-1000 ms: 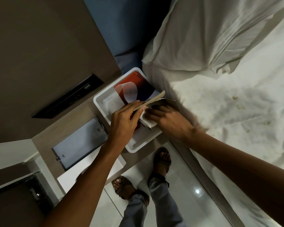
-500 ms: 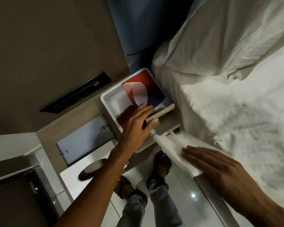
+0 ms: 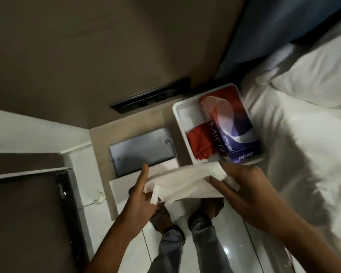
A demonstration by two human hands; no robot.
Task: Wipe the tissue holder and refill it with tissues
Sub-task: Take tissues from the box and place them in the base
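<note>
A white stack of tissues point(image 3: 185, 180) is stretched between my two hands, just in front of the white tray point(image 3: 178, 115). My left hand point(image 3: 142, 196) grips its left end with the index finger pointing up. My right hand point(image 3: 242, 186) holds its right end. In the tray lie a red and purple tissue pack point(image 3: 234, 131) marked PREMIER and a crumpled red cloth point(image 3: 200, 142). The white tissue holder point(image 3: 119, 187) lies under the tissues and my left hand, mostly hidden. A grey flat plate point(image 3: 142, 150) sits behind it on the wooden nightstand point(image 3: 130, 125).
A bed with white sheets point(image 3: 303, 164) and a pillow point(image 3: 313, 75) borders the tray on the right. A black socket strip point(image 3: 152, 95) is on the wall behind. A dark cabinet point(image 3: 28, 213) stands at left. My sandalled feet point(image 3: 205, 209) are on glossy floor tiles.
My right hand pulled the tissue stack out of the pack in the tray. My left hand left the pack and took the stack's other end, over the white holder.
</note>
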